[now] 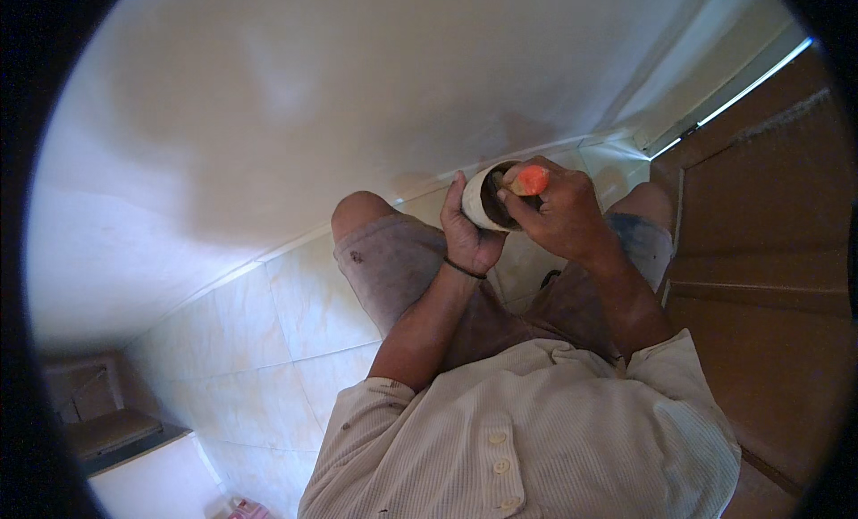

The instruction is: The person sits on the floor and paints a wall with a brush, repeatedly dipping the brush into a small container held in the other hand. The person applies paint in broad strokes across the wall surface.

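In front of my knees, my left hand [472, 241] holds a whitish cylindrical container [474, 199] from its left side and below, its open mouth tilted towards my right. The container's inside looks dark. My right hand [566, 207] grips a brush-like tool with an orange-tipped handle [533, 180], at the container's mouth. The tool's far end is hidden inside the container and behind my fingers.
A pale wall [301, 117] runs close ahead, meeting a tiled floor [322, 311]. A brown panelled wooden door [757, 217] stands near on the right. At lower left are a brown wooden piece [114, 432] and a pink item [249, 509] on the floor.
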